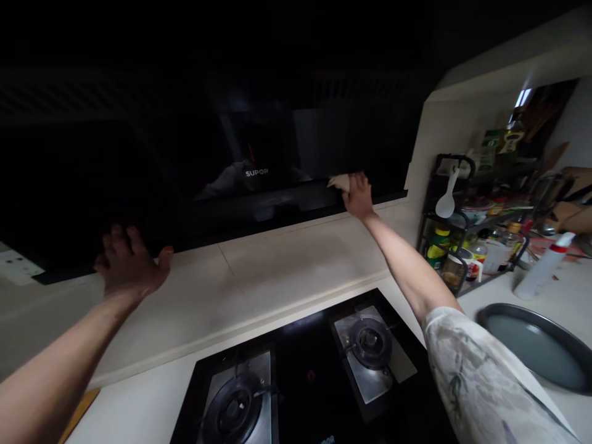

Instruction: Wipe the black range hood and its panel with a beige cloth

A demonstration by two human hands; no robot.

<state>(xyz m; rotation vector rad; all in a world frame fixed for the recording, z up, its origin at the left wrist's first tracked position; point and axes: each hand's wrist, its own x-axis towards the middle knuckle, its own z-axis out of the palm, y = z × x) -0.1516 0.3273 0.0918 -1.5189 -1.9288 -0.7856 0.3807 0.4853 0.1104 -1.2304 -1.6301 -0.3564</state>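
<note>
A black range hood [194, 148] with a glossy front and the word SUPOR spans the wall ahead of me. My right hand [359, 196] presses a pale cloth [341, 182] against the hood's lower edge, toward its right end. The cloth sticks out past the left side of that hand; the rest is hidden under the fingers. My left hand [129, 262] lies spread on the hood's lower left part, fingers pointing up and thumb out to the right. Nothing shows in it.
Below the hood sits a black gas hob [305, 376] with two burners. To the right, a black rack [467, 231] holds bottles and jars, with a white spoon [446, 200] hanging from it. A white squeeze bottle [539, 274] and a dark pan [541, 345] stand on the counter.
</note>
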